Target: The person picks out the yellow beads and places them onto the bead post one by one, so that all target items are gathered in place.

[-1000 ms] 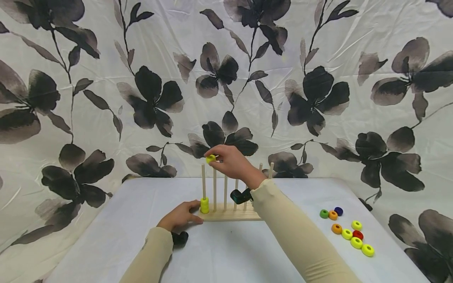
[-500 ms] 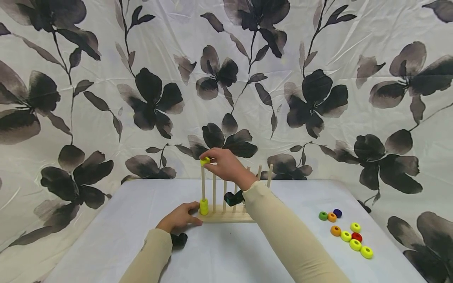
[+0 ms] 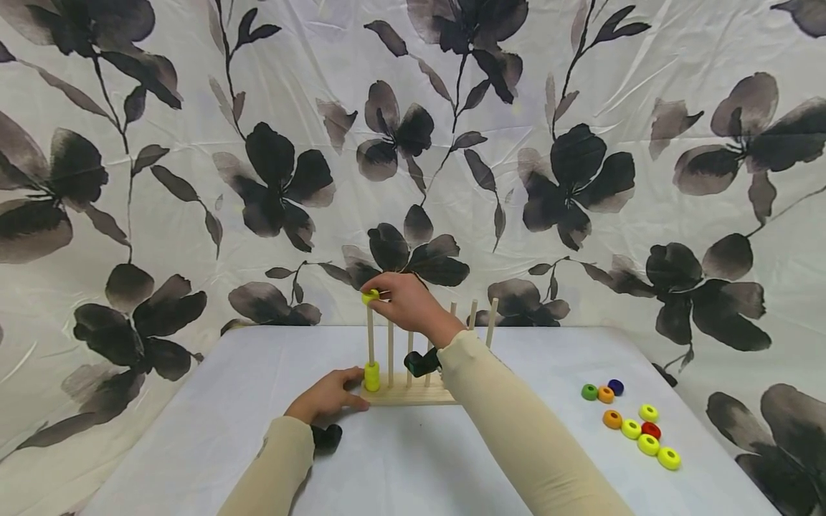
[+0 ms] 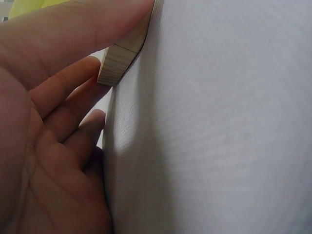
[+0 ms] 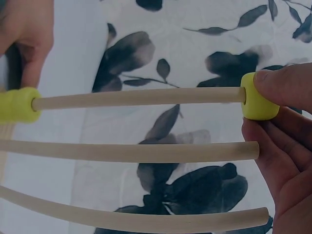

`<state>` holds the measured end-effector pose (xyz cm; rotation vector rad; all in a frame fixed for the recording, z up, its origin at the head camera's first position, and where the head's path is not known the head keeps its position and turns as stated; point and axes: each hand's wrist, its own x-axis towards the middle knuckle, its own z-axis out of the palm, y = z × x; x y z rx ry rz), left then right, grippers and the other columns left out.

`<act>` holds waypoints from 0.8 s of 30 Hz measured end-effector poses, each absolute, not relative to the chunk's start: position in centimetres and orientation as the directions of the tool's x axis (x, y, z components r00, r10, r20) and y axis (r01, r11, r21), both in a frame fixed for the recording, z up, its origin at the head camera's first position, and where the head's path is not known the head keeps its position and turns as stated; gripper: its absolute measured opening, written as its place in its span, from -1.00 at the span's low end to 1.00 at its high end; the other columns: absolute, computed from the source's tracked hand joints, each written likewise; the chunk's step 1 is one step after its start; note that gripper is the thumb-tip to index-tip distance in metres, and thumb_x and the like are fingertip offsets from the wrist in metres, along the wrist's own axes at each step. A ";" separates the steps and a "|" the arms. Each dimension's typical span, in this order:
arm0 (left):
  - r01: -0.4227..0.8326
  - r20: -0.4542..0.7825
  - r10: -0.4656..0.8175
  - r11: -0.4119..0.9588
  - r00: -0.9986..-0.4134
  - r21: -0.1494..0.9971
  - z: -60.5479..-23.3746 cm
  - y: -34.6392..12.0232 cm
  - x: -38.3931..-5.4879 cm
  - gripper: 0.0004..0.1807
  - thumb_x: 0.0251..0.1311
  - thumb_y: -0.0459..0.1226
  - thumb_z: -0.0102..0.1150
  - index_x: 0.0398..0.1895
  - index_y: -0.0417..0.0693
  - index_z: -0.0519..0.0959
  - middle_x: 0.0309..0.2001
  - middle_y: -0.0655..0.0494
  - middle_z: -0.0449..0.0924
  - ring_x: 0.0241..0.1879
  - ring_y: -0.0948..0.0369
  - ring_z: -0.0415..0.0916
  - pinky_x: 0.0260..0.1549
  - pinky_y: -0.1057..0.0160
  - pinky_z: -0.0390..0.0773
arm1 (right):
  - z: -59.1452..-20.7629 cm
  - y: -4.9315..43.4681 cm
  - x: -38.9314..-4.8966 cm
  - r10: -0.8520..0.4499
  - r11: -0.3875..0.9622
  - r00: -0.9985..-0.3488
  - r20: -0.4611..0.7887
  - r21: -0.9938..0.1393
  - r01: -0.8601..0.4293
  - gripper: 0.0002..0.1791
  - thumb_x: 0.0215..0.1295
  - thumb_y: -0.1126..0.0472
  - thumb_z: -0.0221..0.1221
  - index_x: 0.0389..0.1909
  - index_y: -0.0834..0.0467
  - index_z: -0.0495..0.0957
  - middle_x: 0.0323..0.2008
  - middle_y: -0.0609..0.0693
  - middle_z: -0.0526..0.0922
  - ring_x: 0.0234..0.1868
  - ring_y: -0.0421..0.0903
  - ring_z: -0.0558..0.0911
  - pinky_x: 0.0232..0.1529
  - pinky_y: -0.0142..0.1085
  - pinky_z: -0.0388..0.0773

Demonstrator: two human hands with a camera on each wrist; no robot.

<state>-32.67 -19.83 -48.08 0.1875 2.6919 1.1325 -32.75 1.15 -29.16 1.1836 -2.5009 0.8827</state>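
"Bead point(image 5: 262, 105) in yellow: where does it sit?"

"Pinched between thumb and fingertips of the right hand point(image 3: 411, 304), at the tip of the leftmost peg point(image 5: 141, 98)."

"And the left hand point(image 3: 325, 396)?"

"Its thumb and fingers grip the base point(image 3: 413, 396) at the left end."

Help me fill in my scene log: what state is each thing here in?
Wooden rack: upright on the table
Leftmost peg: yellow stack at bottom
Second peg: bare
Held yellow bead: pinched at leftmost peg's tip
Left hand: holds the rack's end
Right hand: pinches that bead
Loose beads: lying on table, unthreaded
Floral backdrop: creased
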 end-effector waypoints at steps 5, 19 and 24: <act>0.031 -0.151 0.200 0.694 -0.968 0.719 -48.1 -19.8 -32.7 -0.12 -0.18 -0.10 0.55 0.33 -0.02 0.42 0.39 -0.08 0.33 0.42 -0.12 0.18 0.38 -0.25 0.13 | -29.2 1.0 -32.8 -0.618 0.508 -0.647 0.446 -0.402 -0.762 -0.72 0.34 0.23 0.18 0.05 0.13 0.61 0.03 0.01 0.66 0.06 -0.11 0.66 0.10 -0.32 0.60; 0.036 -0.145 0.200 0.696 -0.969 0.717 -48.0 -19.8 -32.7 -0.11 -0.16 -0.10 0.54 0.34 -0.04 0.41 0.40 -0.09 0.32 0.43 -0.12 0.16 0.39 -0.24 0.12 | -29.3 0.8 -32.8 -0.619 0.556 -0.662 0.422 -0.360 -0.749 -0.71 0.34 0.20 0.19 0.06 0.10 0.61 0.05 -0.03 0.66 0.05 -0.11 0.66 0.11 -0.30 0.59; 0.038 -0.145 0.201 0.700 -0.969 0.713 -48.1 -19.8 -32.8 -0.10 -0.18 -0.09 0.55 0.34 -0.03 0.41 0.39 -0.09 0.33 0.42 -0.12 0.18 0.38 -0.25 0.13 | -29.4 0.7 -32.9 -0.615 0.569 -0.672 0.413 -0.357 -0.741 -0.70 0.34 0.18 0.19 0.06 0.09 0.62 0.05 -0.04 0.67 0.06 -0.11 0.65 0.12 -0.29 0.59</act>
